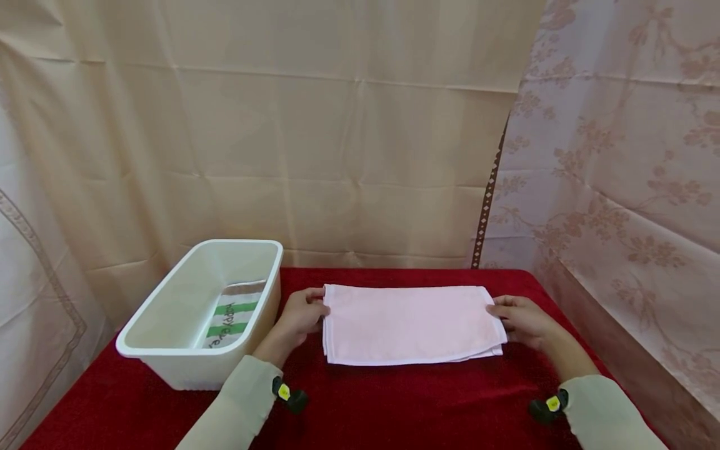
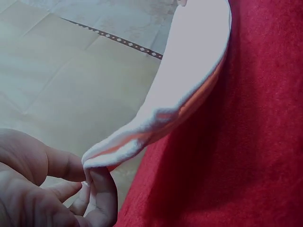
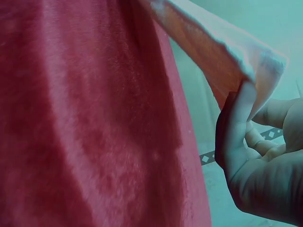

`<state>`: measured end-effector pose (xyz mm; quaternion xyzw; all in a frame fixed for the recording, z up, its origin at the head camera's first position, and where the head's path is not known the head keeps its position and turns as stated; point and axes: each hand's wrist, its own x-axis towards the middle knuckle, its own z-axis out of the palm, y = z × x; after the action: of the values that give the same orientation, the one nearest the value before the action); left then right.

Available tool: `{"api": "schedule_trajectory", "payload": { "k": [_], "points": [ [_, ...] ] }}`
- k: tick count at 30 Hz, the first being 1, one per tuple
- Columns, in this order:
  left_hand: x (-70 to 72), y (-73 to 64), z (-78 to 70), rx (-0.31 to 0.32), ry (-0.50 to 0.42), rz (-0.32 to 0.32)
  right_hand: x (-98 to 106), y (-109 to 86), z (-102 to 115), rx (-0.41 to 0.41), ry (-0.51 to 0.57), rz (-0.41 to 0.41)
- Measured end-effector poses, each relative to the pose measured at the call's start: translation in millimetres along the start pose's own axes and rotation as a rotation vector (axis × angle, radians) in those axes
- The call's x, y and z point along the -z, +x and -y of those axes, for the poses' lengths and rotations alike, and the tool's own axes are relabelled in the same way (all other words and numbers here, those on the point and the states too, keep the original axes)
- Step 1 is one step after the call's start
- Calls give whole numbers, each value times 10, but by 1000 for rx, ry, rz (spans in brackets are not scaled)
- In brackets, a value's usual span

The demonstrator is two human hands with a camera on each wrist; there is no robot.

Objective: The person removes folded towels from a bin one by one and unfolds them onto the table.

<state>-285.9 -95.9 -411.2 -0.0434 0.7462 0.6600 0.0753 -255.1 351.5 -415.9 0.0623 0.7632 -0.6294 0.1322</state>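
A folded pale pink towel with white edges stretches between both hands over the red cloth. My left hand pinches its left end between thumb and fingers. At the opposite end, my right hand pinches the right edge, thumb on top. In the left wrist view the towel shows stacked layers at its edge and runs away from the left hand. The right wrist view shows the towel's shaded underside above the fingers of the right hand.
Left of the towel stands a deep white plastic basin. Inside it lies a striped green, white and brown towel with lettering. The table wears a red velvety cloth; beige curtain hangs behind, patterned curtain at the right.
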Motion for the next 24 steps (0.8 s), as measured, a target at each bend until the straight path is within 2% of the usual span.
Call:
{"api": "schedule_trajectory", "payload": {
  "k": [10,15,19,24],
  "points": [
    [74,-108,41,87,17,43,12,-222,-75,-45,-3,74],
    [87,-106,80,93,6,47,8,-274,-114,-48,1,113],
    [63,-61,156,75,47,33,-35,-245,-168,-49,-59,72],
    [19,-50,265,72,185,10,-119,-190,-247,-101,-124,2]
  ]
}}
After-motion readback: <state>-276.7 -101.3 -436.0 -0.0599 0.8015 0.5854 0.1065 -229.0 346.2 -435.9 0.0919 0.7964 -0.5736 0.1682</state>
